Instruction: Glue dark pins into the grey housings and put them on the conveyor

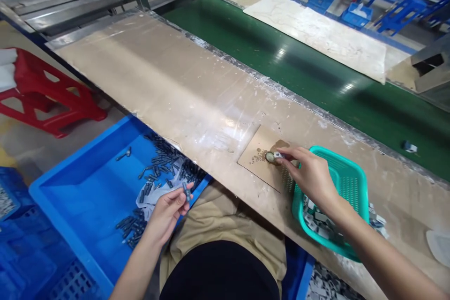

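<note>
My left hand (172,208) pinches a small dark grey part (186,191) above the near edge of a large blue bin (80,192). Inside that bin lie many similar dark parts (163,155) and a crumpled whitish cloth or bag (149,196). Over on the bench, my right hand (309,168) holds a small light grey part (277,155) between thumb and fingers. It is at a small round container (270,156), which stands on a stained cardboard square (260,150). Whether the part touches the container I cannot tell. Beneath my right forearm sits a green basket (363,183) with light grey parts (316,215).
A green conveyor belt (225,23) runs behind the brown bench top (140,65), carrying one small part (409,146). Beyond it lies a pale board (316,33). A red stool (45,93) stands at left. More light parts (326,283) fill a bin below the bench.
</note>
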Motion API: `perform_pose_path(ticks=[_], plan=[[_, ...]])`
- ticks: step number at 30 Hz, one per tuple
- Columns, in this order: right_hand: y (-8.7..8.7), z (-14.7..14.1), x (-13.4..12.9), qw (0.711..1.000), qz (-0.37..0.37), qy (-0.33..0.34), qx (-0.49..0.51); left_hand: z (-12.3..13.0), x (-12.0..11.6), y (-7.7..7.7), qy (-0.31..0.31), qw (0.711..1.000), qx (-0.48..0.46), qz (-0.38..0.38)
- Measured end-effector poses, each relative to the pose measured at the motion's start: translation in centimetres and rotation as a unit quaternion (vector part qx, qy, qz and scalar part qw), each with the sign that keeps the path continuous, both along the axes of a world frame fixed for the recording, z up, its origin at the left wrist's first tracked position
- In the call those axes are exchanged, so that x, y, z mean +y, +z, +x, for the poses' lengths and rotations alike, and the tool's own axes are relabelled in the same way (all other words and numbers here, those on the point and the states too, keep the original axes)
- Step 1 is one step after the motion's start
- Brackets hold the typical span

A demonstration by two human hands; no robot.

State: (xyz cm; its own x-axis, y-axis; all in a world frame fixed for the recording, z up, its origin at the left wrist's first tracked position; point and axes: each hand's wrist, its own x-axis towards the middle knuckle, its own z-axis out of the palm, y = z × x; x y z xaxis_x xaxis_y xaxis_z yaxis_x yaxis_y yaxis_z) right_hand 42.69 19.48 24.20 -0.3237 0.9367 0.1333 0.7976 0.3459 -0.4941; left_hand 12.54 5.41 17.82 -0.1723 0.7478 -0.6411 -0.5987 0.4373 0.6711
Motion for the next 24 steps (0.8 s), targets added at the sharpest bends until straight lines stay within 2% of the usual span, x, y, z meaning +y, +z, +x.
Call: perform_pose_path(ticks=[3, 8, 12, 14, 16, 19, 21, 24], plan=[[-0.7, -0.3, 0.4, 0.999, 0.003, 0.032, -0.03, 1.2, -0.2, 0.8, -0.022, 1.0, -0.016, 0.006], [-1.2, -0.3, 0.5, 0.998, -0.007, 0.045, -0.03, 2.6, -0.4, 1.0, -0.045, 0.998, -0.039, -0.008], [-0.6, -0.3, 0.3, 0.999, -0.025, 0.022, 0.002, 3.8, 0.2, 1.5, -0.058, 0.997, -0.059, 0.001], [0.1, -0.3, -0.1, 0.997, -0.065, -0.004, 0.045, 4.8, 0.9, 2.0, -0.065, 0.994, -0.09, 0.014], [1.0, -0.3, -0.7, 0.983, -0.137, -0.039, 0.115, 6.2, 2.0, 2.6, -0.063, 0.989, -0.132, 0.023], [2.5, -0.5, -2.0, 0.94, -0.232, -0.087, 0.234, 9.0, 3.8, 3.4, -0.043, 0.983, -0.175, 0.04], [3.3, -0.8, -3.0, 0.918, -0.26, -0.098, 0.284, 10.7, 4.7, 3.8, -0.03, 0.982, -0.174, 0.062], [4.1, -1.3, -4.3, 0.903, -0.278, -0.095, 0.314, 12.6, 5.6, 4.3, -0.025, 0.984, -0.149, 0.094]])
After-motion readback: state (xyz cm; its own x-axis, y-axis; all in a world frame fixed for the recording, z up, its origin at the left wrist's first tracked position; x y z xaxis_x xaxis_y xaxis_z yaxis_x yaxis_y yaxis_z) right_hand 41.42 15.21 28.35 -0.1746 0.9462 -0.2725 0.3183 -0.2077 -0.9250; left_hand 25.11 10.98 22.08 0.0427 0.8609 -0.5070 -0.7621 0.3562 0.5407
